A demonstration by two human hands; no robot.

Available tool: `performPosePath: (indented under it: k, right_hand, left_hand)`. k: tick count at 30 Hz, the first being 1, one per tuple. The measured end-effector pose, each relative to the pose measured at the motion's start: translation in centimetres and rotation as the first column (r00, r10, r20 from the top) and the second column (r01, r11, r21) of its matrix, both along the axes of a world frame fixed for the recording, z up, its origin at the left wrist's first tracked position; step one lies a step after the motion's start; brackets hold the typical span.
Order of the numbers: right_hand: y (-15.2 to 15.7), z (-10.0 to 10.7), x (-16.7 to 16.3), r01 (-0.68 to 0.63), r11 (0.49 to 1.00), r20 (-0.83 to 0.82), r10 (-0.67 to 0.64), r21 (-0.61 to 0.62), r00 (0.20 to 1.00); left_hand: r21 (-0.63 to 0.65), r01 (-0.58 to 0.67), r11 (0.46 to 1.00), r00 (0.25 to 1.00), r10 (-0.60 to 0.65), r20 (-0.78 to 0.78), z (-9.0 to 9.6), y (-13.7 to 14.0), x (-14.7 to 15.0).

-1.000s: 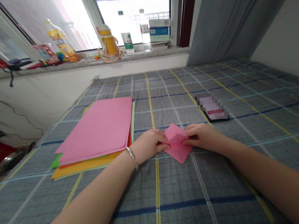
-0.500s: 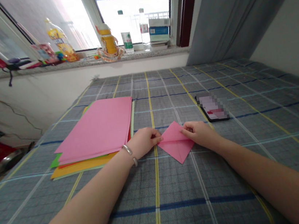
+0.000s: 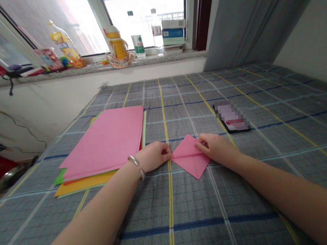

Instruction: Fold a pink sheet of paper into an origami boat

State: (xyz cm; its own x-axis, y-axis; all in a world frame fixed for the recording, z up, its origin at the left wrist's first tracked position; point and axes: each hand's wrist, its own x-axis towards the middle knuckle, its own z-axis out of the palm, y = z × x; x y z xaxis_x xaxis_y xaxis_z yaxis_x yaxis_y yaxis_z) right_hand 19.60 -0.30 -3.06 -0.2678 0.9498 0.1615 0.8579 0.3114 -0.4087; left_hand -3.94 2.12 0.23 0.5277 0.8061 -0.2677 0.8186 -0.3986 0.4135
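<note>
A folded piece of pink paper [image 3: 191,166], diamond-shaped with a crease across its middle, lies on the checked cloth in front of me. At its left corner, my left hand [image 3: 155,155] has thumb and fingers pinched together on the tip; a silver bangle circles that wrist. My right hand [image 3: 216,147] is closed on the paper's upper right side, thumb lying over the surface. The right corner is partly covered by that hand.
Left of my hands lies a stack of coloured paper sheets [image 3: 108,139], pink on top. A phone [image 3: 231,117] rests at the right on the checked cloth [image 3: 146,221]. Bottles, a yellow cup [image 3: 117,46] and boxes [image 3: 173,34] stand along the windowsill [image 3: 90,70].
My left hand has slid slightly left, out to the paper's corner tip. The paper's top point and my right hand have shifted a little left.
</note>
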Motion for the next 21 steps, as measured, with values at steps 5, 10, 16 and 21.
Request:
performPosePath:
  k: [5,10,16,21]
  right_hand:
    - [-0.2,0.2,-0.2,0.007,1.000,0.043,-0.007,-0.001,0.999]
    - [-0.3,0.4,-0.2,0.033,0.999,0.072,-0.032,-0.012,0.997]
    - [-0.2,0.4,-0.3,0.041,0.999,0.099,-0.041,0.004,0.994]
    - [-0.4,0.6,-0.5,0.071,0.997,0.134,-0.074,0.026,0.988]
  left_hand:
    - [0.200,0.015,0.980,0.988,0.017,-0.156,-0.5,-0.9,0.4]
    - [0.198,0.030,0.980,0.968,0.021,-0.252,-0.3,-0.9,-0.2]
    - [0.253,-0.044,0.967,0.979,0.092,-0.180,0.4,-1.4,0.9]
    - [0.396,-0.045,0.917,0.956,0.155,-0.250,-0.7,-2.3,2.6]
